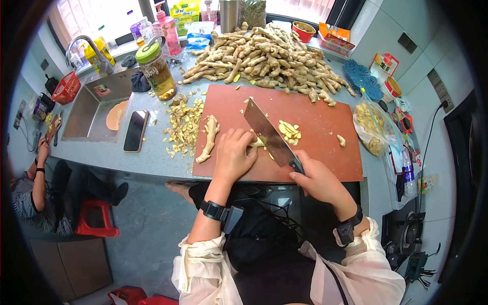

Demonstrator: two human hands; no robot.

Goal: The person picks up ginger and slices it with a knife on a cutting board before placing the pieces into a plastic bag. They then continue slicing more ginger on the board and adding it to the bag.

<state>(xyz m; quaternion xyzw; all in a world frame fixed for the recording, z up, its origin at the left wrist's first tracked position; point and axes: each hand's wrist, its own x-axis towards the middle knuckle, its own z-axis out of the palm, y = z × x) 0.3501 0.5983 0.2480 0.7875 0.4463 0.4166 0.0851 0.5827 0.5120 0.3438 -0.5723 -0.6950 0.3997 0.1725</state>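
Observation:
On the red-brown cutting board [325,157], my left hand [236,154] presses a piece of ginger [258,142] with its fingers curled. My right hand [320,178] is closed around the black handle of a wide cleaver [269,133], whose blade stands beside that ginger, just right of my left fingers. Yellow ginger slices [290,132] lie right of the blade. A whole ginger root [209,140] rests at the board's left, and a small piece [341,140] at its right. Behind the board rises a large heap of ginger [269,58].
Ginger scraps [183,124] and a phone [136,131] lie left of the board, near a lidded jar [156,71] and a sink [96,109]. A bag of ginger [370,124] sits at the right. Another person [38,198] is at the far left by a red stool [96,218].

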